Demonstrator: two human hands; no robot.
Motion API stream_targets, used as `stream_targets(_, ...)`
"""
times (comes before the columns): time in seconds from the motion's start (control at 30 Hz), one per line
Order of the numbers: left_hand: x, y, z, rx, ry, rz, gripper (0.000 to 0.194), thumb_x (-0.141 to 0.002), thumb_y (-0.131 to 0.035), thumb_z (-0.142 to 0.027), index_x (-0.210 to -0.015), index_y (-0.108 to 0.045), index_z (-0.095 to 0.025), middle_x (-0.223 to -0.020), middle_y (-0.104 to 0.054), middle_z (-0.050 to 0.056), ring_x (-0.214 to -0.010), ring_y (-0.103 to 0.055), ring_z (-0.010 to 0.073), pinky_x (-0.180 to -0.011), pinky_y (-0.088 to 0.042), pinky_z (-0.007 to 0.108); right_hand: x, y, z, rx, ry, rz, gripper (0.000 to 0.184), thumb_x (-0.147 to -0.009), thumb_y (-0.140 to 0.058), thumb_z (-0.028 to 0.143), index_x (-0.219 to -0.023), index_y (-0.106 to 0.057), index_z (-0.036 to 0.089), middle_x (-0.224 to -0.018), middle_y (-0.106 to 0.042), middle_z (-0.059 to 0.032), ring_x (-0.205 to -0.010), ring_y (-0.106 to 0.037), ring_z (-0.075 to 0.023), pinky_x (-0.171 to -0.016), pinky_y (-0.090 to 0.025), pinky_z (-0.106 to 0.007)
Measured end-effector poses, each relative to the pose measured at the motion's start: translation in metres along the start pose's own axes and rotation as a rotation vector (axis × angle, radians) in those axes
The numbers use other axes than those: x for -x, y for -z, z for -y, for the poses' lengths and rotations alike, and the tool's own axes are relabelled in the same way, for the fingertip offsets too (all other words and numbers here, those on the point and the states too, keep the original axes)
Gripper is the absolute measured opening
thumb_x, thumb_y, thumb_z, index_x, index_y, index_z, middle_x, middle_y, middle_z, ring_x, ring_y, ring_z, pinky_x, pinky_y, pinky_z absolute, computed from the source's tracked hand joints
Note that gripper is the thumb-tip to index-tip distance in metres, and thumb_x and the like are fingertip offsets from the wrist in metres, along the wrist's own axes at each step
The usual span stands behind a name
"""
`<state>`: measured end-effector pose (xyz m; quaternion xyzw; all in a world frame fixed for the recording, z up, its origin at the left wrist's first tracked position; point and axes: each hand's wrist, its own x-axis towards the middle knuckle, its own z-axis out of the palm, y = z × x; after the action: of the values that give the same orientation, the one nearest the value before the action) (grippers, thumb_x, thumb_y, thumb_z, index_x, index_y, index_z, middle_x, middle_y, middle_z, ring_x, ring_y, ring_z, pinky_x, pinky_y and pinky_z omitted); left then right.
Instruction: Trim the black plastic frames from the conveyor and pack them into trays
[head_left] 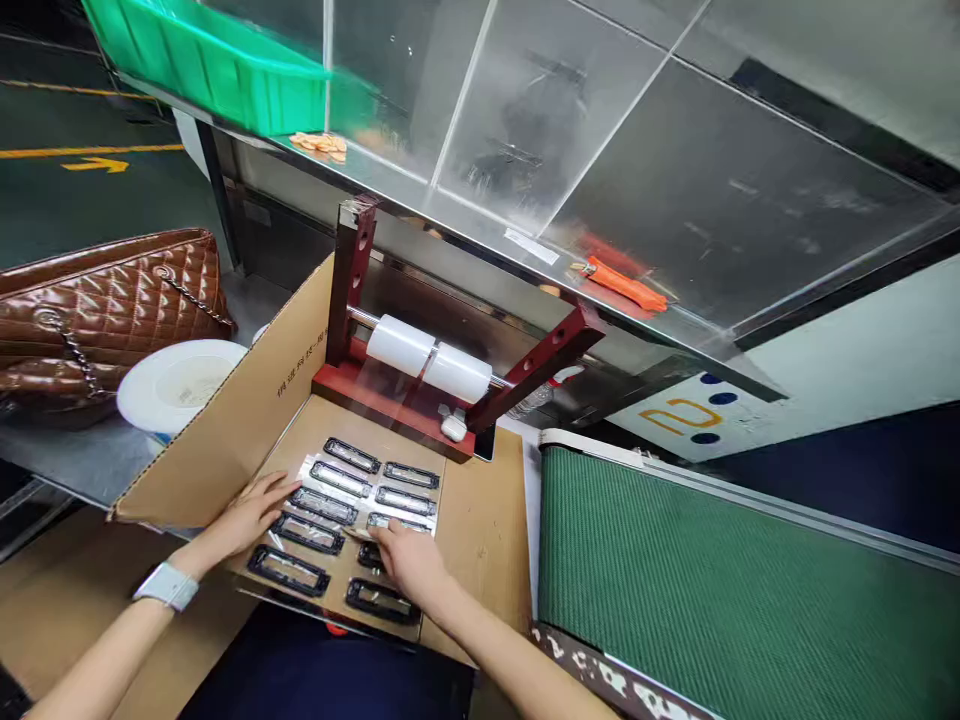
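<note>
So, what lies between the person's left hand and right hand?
In the head view, black, plastic-looking oblong frames lie between the left hand and right hand, on brown cardboard; a small pale item by the right hand is too unclear to name.

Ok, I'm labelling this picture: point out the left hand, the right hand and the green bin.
Left hand [246, 514], head view: back of the hand.
Right hand [412, 564], head view: back of the hand.
Green bin [214, 82], head view: side wall.

Black frames [259, 561]: plastic-looking, slight sheen. Cardboard panel [225, 420]: matt, corrugated edge. Twin rolls [463, 373]: smooth, slightly glossy. Handbag [120, 310]: glossy, quilted, leather-like. Belt [697, 570]: matt, finely ribbed. Bin [217, 75]: smooth plastic. Shelf [525, 130]: glossy, reflective.
</note>
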<state>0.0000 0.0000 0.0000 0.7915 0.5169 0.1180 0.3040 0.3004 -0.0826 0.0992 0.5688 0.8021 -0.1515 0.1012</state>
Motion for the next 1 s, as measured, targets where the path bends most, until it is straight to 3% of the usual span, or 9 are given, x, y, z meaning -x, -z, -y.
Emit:
stream_targets(0.1,-0.001,-0.002,0.0,0.005,-0.003,-0.016,0.052,-0.082,-0.04,-0.024,-0.132,-0.056,-0.027,-0.142,-0.049,0.01,-0.13,-0.044,0.0306,-0.108,-0.033,0.047,0.013,0.006,-0.01,0.027,-0.034,0.045,0.027,-0.093,-0.044,0.021,-0.113,-0.062,0.026,-0.098,-0.069,-0.0026,-0.076,-0.069,-0.0193,-0.063,-0.051,-0.025)
stream_targets(0.2,0.006,-0.004,0.003,0.012,-0.007,-0.033,0.054,-0.083,-0.039,-0.025,-0.134,-0.053,-0.024,-0.144,-0.047,0.012,-0.131,-0.043,0.0307,-0.108,-0.033,0.046,0.017,0.008,-0.003,-0.009,-0.032,0.018,0.028,-0.092,-0.046,0.021,-0.114,-0.061,0.026,-0.099,-0.068,-0.0034,-0.079,-0.069,-0.02,-0.064,-0.052,-0.026)
stream_targets(0.43,0.04,-0.005,0.014,0.083,-0.051,-0.019,0.053,-0.08,-0.045,-0.024,-0.132,-0.055,-0.034,-0.147,-0.045,0.007,-0.134,-0.039,0.0301,-0.108,-0.032,0.046,-0.014,-0.017,0.06,-0.175,0.107,-0.11,0.031,-0.093,-0.045,0.028,-0.123,-0.056,0.03,-0.099,-0.066,-0.0033,-0.078,-0.067,-0.0195,-0.064,-0.053,-0.028)
stream_targets(0.63,0.042,-0.001,0.014,0.074,-0.044,0.033,0.053,-0.08,-0.049,-0.023,-0.13,-0.055,-0.038,-0.147,-0.045,0.007,-0.135,-0.037,0.0334,-0.108,-0.03,0.051,-0.045,-0.027,0.089,-0.159,0.125,-0.096,0.031,-0.095,-0.044,0.028,-0.124,-0.054,0.03,-0.099,-0.067,-0.0033,-0.078,-0.068,-0.0198,-0.063,-0.053,-0.028)
stream_targets(0.77,0.041,0.0,0.014,0.065,-0.055,0.032,0.052,-0.082,-0.047,-0.022,-0.131,-0.054,-0.037,-0.147,-0.045,0.007,-0.135,-0.037,0.0323,-0.108,-0.031,0.05,-0.043,-0.025,0.086,-0.124,0.129,-0.074,0.031,-0.093,-0.046,0.024,-0.122,-0.055,0.029,-0.099,-0.067,-0.0031,-0.077,-0.068,-0.0195,-0.062,-0.052,-0.027)
stream_targets(1.0,0.042,-0.003,0.017,-0.014,-0.082,0.009,0.05,-0.085,-0.046,-0.023,-0.133,-0.052,-0.038,-0.146,-0.045,0.006,-0.134,-0.039,0.0323,-0.107,-0.034,0.05,0.007,-0.019,0.042,-0.073,0.045,-0.016,0.03,-0.091,-0.047,0.021,-0.118,-0.06,0.027,-0.097,-0.068,-0.0034,-0.077,-0.068,-0.0188,-0.062,-0.05,-0.024)
